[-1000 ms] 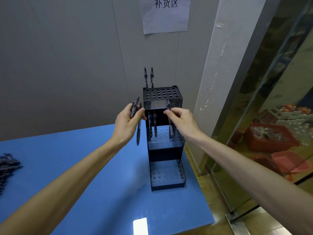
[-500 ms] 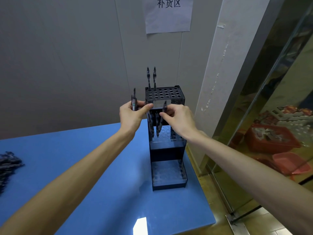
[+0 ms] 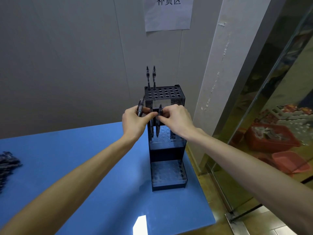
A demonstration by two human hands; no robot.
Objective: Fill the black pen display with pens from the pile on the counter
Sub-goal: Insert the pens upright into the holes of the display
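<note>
The black pen display (image 3: 166,150) stands in three tiers on the right part of the blue counter (image 3: 84,167). Two dark pens (image 3: 150,77) stand upright in the back-left holes of its top tier. My left hand (image 3: 135,122) grips spare pens (image 3: 140,106) and its thumb touches a pen in front of the middle tier. My right hand (image 3: 176,121) pinches a dark pen (image 3: 158,122) that points down into the middle tier, beside another pen (image 3: 151,126) standing there. The pile of pens (image 3: 7,165) lies at the counter's far left edge.
A grey wall with a paper sign (image 3: 168,12) rises behind the display. Right of the counter's edge a glass panel (image 3: 271,116) runs along, with red baskets (image 3: 271,138) behind it. A white glare patch (image 3: 140,224) lies on the counter's near edge.
My hands have come together in front of the middle tier. The pen in my right hand has moved left and now hangs upright over the middle tier's holes.
</note>
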